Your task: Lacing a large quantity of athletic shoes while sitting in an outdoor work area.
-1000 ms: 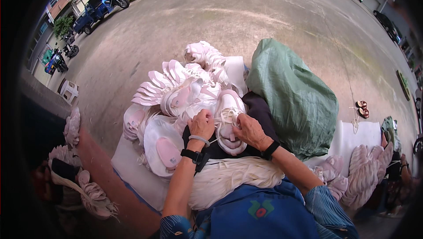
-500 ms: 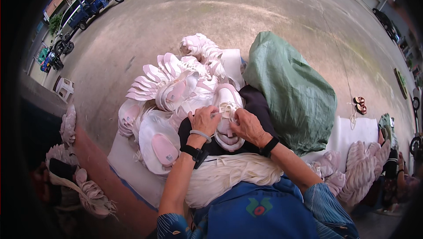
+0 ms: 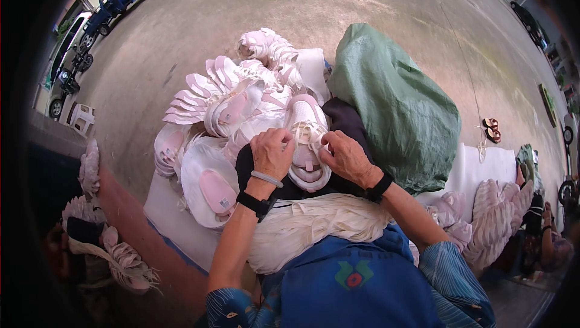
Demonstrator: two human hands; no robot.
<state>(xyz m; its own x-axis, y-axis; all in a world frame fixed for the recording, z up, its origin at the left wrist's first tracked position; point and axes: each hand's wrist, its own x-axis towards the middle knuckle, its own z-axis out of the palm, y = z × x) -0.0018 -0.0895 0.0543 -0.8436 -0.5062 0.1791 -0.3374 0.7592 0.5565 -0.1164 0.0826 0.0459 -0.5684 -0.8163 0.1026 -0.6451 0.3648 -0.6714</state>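
A white and pale pink sneaker (image 3: 310, 171) rests on my dark-clad lap, its toe pointing away from me. Off-white shoelaces (image 3: 306, 129) cross its eyelets in the front part. On the shoe's left side, my left hand (image 3: 272, 151) is closed, its fingertips pinching a lace at the collar edge. My right hand (image 3: 349, 157) is closed at the right side, thumb and forefinger together on a lace; the fingertips are partly hidden. Across my lap, just below the shoe, lies a thick bundle of loose off-white laces (image 3: 317, 226). A blue apron (image 3: 344, 282) covers my front.
Stacked pink-white sneakers and shoe uppers (image 3: 208, 89) spread ahead and left. A large green woven sack (image 3: 396, 116) stands at the right. More uppers (image 3: 492, 225) and a pair of sandals (image 3: 492, 129) lie farther right. Vehicles (image 3: 115, 1) stand at the far left; a person sits at the right edge.
My hands have drawn slightly apart over the shoe, the right one rising a little. The whole scene sits higher in the picture now. The sneaker stays on my lap.
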